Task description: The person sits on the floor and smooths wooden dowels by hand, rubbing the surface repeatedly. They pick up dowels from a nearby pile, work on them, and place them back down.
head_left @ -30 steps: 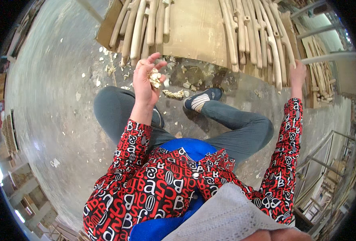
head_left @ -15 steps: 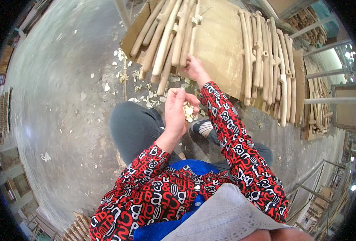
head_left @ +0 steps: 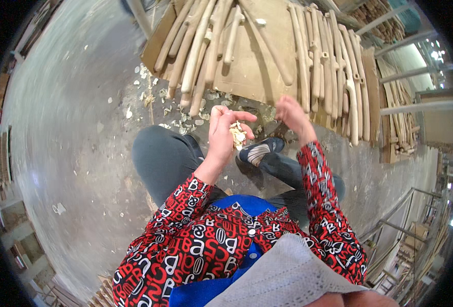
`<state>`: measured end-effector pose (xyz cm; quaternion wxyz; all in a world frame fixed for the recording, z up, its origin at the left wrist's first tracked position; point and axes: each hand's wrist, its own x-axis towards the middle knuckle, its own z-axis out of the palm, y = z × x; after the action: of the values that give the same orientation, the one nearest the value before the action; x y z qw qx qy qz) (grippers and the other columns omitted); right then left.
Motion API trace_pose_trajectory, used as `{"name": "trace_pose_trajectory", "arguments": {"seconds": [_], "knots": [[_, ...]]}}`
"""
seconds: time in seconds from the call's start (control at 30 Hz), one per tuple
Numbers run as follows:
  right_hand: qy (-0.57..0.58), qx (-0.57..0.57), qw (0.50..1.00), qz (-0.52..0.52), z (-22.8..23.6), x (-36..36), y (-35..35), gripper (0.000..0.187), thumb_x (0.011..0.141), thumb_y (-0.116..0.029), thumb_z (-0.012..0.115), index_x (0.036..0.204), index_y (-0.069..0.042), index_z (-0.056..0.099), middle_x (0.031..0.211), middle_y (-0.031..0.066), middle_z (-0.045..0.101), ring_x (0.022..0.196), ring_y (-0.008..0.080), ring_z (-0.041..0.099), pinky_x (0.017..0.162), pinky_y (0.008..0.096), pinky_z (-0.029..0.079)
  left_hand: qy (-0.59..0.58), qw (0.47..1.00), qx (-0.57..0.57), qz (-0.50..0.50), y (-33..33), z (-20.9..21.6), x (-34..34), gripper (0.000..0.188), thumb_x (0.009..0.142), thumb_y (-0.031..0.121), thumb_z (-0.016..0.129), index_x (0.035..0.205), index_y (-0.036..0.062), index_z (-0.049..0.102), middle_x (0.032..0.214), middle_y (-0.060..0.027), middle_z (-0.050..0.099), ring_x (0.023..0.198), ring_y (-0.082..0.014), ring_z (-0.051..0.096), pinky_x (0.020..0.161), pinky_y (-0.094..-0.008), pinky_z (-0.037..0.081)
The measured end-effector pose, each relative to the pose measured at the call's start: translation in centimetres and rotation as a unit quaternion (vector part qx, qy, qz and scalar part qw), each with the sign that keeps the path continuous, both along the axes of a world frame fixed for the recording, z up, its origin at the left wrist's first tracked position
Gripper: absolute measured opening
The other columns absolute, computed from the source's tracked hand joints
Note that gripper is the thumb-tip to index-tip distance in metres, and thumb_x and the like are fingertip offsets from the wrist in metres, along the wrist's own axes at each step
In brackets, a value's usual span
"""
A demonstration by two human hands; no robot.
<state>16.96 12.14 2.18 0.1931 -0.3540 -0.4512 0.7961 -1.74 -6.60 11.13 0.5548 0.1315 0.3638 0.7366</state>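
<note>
Grey concrete floor fills most of the view. Tan cardboard sheet is ahead of the person, top ctr, w/ wooden sticks on it in 2 groups. Bigger one, the R row, is packed close, approx. parallel, some ends past the near edge. L row is smaller, sticks tilted & partly overlapping, some ends also past the edge. 1 slanted stick runs across the strip betw. the rows, low end nr the R row; a shorter stick is beside the L row. L hand is up betw. the knees, fingers curled round pale chips, index finger sticking out. R hand is just below the slanted stick's low end; blurred, can't tell if touching or how wide its fingers are. Tiny pale flakes dot the floor past the L knee.
</note>
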Motion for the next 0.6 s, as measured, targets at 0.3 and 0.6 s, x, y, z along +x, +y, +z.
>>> {"name": "trace_pose_trajectory", "arguments": {"seconds": [0.3,0.6], "knots": [[-0.255,0.419,0.852,-0.183,-2.6,-2.1,0.8,0.029,0.082,-0.025,0.063,0.100,-0.002,0.059,0.090,0.0095,0.062,0.080,0.0206,0.062,0.070,0.0333,0.050,-0.080,0.993,-0.079,-0.041,0.8,-0.5,1.7,0.025,0.099,0.030,0.039,0.084,0.0108,0.045,0.079,-0.0108,0.060,0.051,-0.0154,0.054,0.041,-0.0254,0.040],[-0.398,0.385,0.832,-0.046,-5.5,-15.1,4.0,0.052,0.075,-0.029,0.068,0.111,0.004,0.052,0.089,0.0216,0.064,0.092,0.0305,0.064,0.076,0.0412,0.051,-0.099,0.988,-0.078,-0.090,0.2,-1.8,2.1,0.018,0.085,0.013,0.057,0.101,0.0119,0.050,0.082,-0.0023,0.054,0.074,-0.0164,0.055,0.069,-0.0327,0.049]]}}
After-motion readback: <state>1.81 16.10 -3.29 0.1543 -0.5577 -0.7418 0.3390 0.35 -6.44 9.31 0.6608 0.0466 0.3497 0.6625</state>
